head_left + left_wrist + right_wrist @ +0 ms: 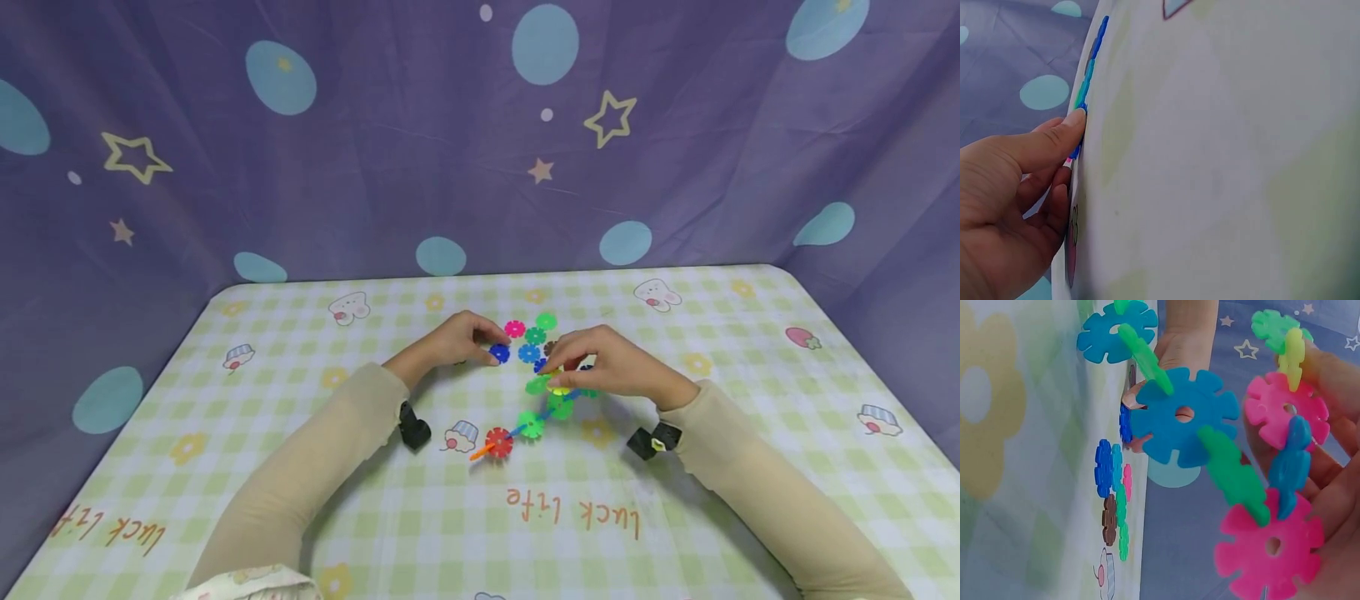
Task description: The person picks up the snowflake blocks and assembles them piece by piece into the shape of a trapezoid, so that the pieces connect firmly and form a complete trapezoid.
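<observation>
My left hand (457, 339) pinches a dark blue snowflake disc (499, 354) by its edges, low at the tabletop. The left wrist view shows the thumb on the rim of that blue disc (1075, 151). My right hand (611, 362) grips one end of a chain of interlocked snowflake discs (531, 426), above the table. In the right wrist view a yellow disc (1294, 359) and a green disc (1275, 328) sit by the fingertips, with pink discs and blue discs (1219, 434) linked on. The chain's far end has a red disc (498, 442) and an orange one (482, 452).
Loose discs lie flat between and beyond the hands: a pink disc (514, 329), a light green disc (547, 321), a teal disc (535, 335), a blue disc (529, 354) and a brown disc (1109, 520). A checked cloth (300, 433) covers the table; a purple curtain (450, 150) hangs behind.
</observation>
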Demonstrator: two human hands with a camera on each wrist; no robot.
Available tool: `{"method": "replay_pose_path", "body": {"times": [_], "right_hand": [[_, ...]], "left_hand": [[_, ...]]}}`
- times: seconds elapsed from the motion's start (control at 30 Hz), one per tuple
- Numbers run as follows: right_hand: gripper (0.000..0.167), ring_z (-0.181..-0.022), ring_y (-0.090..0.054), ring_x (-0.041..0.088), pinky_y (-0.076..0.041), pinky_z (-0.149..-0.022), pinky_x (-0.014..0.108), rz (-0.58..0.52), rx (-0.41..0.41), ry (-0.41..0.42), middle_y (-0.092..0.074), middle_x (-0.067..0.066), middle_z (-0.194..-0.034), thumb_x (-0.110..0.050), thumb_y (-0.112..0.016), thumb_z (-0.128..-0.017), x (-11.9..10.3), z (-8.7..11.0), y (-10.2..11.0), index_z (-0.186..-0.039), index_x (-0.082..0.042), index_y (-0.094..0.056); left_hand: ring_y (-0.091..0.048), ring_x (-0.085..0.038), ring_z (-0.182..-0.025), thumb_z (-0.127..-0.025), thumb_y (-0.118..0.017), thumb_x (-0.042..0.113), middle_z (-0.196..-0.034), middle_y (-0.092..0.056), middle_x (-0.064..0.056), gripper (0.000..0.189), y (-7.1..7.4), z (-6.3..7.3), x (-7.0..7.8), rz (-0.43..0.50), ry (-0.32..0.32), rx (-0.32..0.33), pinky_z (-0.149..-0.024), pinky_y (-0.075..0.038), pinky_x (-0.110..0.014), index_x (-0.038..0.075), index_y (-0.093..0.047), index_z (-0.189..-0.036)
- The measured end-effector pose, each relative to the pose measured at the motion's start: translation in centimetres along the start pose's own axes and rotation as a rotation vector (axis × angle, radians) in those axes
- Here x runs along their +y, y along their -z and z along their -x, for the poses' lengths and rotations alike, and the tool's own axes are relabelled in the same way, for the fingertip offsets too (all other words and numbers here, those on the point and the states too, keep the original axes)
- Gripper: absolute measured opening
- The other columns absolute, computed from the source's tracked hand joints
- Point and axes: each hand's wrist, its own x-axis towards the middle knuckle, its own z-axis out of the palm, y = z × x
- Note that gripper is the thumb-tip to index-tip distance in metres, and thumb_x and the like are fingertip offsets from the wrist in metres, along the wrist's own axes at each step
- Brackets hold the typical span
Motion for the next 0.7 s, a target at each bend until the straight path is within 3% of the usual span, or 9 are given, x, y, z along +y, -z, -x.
{"method": "replay_pose_path", "body": {"times": [0.23,0.47,0.7], "right_hand": [[0.009,-0.072,-0.062,0.011,-0.054,-0.065,0.029,-0.007,0.036,-0.097,-0.070,0.002,-0.092,-0.006,-0.068,-0.086,0.10,0.08,0.10,-0.091,-0.009,-0.074],[0.009,-0.095,-0.064,0.010,-0.054,-0.078,0.028,-0.072,0.052,-0.139,-0.072,0.003,-0.094,-0.005,-0.069,-0.085,0.45,0.09,0.11,-0.091,-0.008,-0.075],[0.009,-0.085,-0.065,0.011,-0.053,-0.073,0.026,-0.116,0.061,-0.180,-0.072,0.004,-0.093,-0.005,-0.068,-0.085,0.70,0.03,0.12,-0.092,-0.006,-0.074]], "left_hand": [[-0.058,-0.014,-0.087,-0.076,-0.079,0.009,-0.102,-0.070,-0.003,0.029,0.05,0.20,0.53,-0.124,-0.019,0.023,-0.080,-0.049,-0.025,0.008,-0.072,-0.105],[-0.057,-0.014,-0.083,-0.075,-0.080,0.011,-0.095,-0.070,-0.001,0.026,0.12,0.41,0.60,-0.107,-0.014,0.033,-0.077,-0.049,-0.025,0.009,-0.073,-0.101],[-0.055,-0.014,-0.078,-0.077,-0.079,0.013,-0.094,-0.070,0.000,0.026,0.31,0.62,0.48,-0.094,-0.013,0.013,-0.071,-0.048,-0.024,0.011,-0.073,-0.102]]}}
